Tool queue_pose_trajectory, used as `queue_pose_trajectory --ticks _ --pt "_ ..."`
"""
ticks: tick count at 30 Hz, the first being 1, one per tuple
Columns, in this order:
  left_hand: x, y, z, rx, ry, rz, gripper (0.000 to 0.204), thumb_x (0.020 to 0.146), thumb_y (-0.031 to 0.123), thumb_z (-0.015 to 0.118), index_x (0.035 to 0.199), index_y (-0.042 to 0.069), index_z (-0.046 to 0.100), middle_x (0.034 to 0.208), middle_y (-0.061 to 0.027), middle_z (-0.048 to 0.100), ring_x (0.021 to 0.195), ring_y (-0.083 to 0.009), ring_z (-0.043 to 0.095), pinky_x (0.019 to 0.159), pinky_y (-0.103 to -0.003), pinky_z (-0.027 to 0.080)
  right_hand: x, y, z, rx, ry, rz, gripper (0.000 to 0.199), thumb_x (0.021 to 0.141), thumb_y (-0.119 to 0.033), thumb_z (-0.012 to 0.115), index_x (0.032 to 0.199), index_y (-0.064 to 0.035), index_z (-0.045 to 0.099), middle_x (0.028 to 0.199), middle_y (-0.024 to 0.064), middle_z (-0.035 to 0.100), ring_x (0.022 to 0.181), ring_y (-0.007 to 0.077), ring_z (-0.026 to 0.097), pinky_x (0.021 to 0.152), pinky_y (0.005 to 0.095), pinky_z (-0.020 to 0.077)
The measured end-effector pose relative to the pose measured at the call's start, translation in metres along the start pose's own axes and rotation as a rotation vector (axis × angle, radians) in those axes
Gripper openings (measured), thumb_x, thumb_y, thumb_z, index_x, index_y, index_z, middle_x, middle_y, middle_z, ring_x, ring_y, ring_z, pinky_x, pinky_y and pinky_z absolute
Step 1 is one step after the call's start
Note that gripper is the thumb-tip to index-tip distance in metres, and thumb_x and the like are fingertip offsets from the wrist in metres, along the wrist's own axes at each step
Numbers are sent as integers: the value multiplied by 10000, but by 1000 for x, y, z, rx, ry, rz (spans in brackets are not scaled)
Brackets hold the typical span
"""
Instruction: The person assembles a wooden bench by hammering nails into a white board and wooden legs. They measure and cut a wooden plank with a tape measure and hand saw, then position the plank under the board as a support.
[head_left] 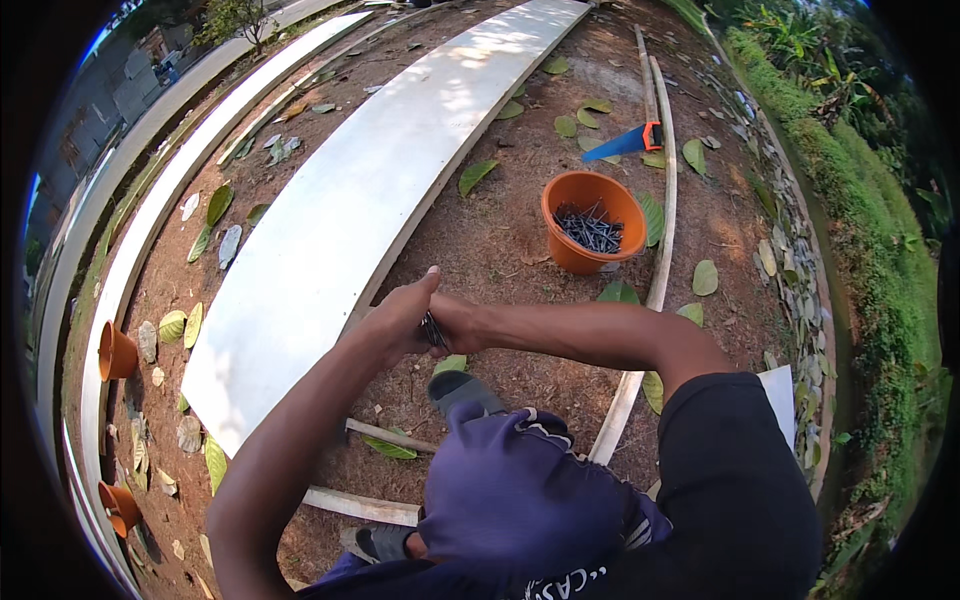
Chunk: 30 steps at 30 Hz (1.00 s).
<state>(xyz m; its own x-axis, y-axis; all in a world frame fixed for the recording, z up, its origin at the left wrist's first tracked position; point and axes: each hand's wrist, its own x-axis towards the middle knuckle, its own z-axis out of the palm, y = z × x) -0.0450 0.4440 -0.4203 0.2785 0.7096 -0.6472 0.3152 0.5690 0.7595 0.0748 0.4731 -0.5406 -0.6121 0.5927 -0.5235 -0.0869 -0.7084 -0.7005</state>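
My left hand (400, 316) and my right hand (456, 322) are brought together in front of me, beside the near right edge of a long white board (330, 210). Between them a small bunch of dark nails (433, 330) sticks out downward. The hands are closed around the nails and overlap, so most fingers are hidden. Ahead and to the right, an orange bucket (566, 250) stands on the ground with a heap of nails (590, 230) in it.
A blue handsaw (615, 146) with an orange handle lies against long wooden strips (668, 200) on the right. Two orange pots (117, 352) sit far left, near another white board (160, 210). Leaves litter the brown soil; greenery (860, 220) borders the right.
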Motion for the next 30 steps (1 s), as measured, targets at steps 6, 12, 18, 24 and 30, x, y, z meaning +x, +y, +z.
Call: queue_pose_trajectory --ticks 6,12,18,24,30 --pt "24 -49 3 217 70 -123 780 1043 598 398 1509 -24 335 1434 -233 473 1237 -347 567 982 -546 509 5 78 -119 79 355 220 335 1033 -406 510 964 -88 589 732 -1 533 618 108 557 504 283 466" --pt "-30 -111 -61 153 97 -252 729 1068 561 368 1531 -2 346 1385 -264 552 1233 -362 590 966 -510 524 12 60 -185 -120 719 321 233 1013 -301 546 1029 -68 562 816 58 564 656 148 610 532 314 556" --pt "-85 -184 -85 -8 138 -277 625 1089 508 370 1382 -23 520 1221 -191 647 1046 -284 662 867 -438 541 28 42 -250 -110 688 223 124 976 -109 555 1027 -2 594 842 101 624 725 177 661 573 338 594" --pt "-112 -255 -93 195 217 -365 594 1052 486 491 1280 -46 627 1125 -185 706 1012 -260 687 869 -401 542 47 30 -269 -702 749 140 231 945 -35 553 1150 38 631 962 168 707 826 277 709 750 421 594" --pt "-134 -252 -84 421 111 -137 567 1027 479 537 1304 -6 631 1194 -229 694 1108 -356 668 978 -433 504 51 28 -229 -1392 733 5 309 915 -29 587 1217 25 624 1236 251 667 1191 409 627 996 483 499"
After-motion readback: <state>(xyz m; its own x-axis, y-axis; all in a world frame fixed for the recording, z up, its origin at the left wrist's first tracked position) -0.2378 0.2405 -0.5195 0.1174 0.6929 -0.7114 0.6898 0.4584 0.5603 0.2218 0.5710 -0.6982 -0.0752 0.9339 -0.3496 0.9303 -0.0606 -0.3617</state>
